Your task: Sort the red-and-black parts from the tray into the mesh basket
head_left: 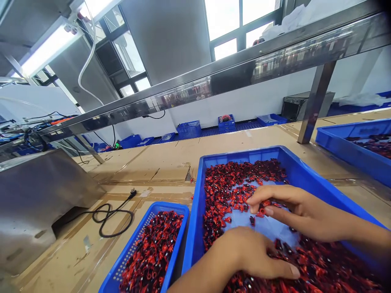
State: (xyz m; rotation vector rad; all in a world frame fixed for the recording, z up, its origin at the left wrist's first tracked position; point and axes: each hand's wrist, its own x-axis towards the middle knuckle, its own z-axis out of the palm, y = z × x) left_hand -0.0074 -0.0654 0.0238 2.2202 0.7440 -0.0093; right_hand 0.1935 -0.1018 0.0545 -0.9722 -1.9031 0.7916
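Note:
My right hand (302, 211) reaches over a large blue tray (195, 211). Its thumb and fingers close around a few small red-and-black plastic parts (262, 211). Nearer to me, my left hand (247, 252) rests low among the loose parts, its thumb stretched out and apart from a fingertip. Its other fingers are hidden behind the hand. Dense small red-and-black parts (317, 264) lie at the tray's near end, and more parts (220, 183) are heaped along the far and left sides. Between the heaps, a pale liner (269, 228) shows on the tray bottom.
To the left stands a perforated blue basket (137, 240) of similar parts. Another blue tray (351, 150) sits at the right. A black power cord (114, 209) lies near a metal housing (39, 203). A steel shelf post (316, 101) rises beyond the large tray.

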